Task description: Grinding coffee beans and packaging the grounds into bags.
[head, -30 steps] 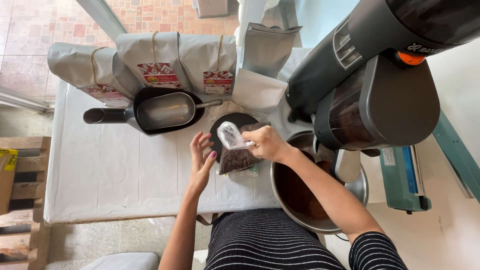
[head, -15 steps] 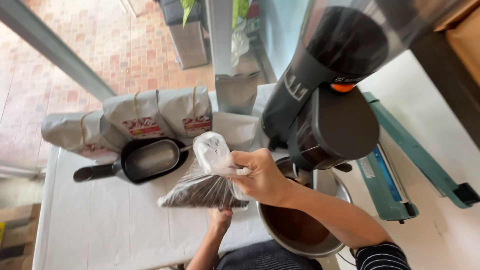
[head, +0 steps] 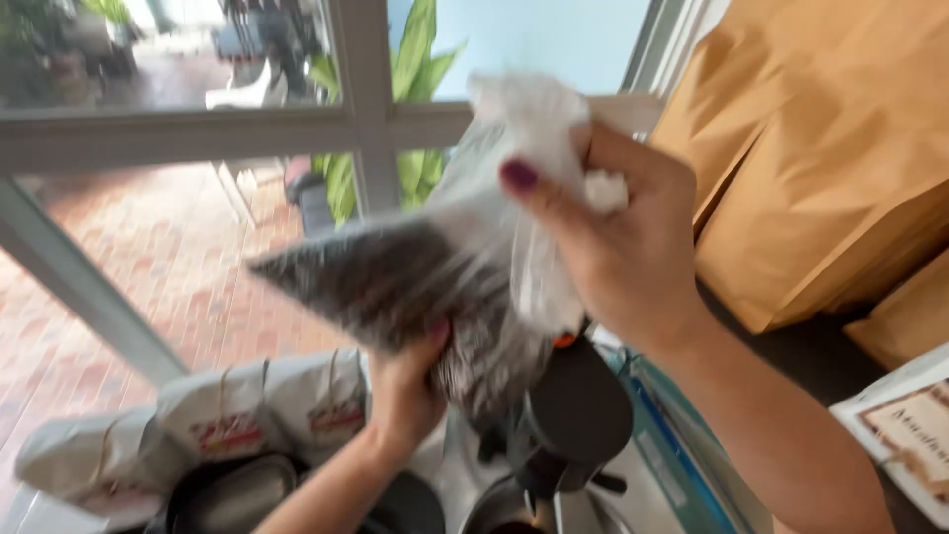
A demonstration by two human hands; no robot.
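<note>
Bag of dark beans held up high, both hands on it.
My right hand (head: 618,237) pinches the clear bag (head: 435,277) by its bunched neck, my left hand (head: 405,391) cups it from below, above the grinder (head: 573,415); I'd keep the neck tight and tip slowly.
</note>
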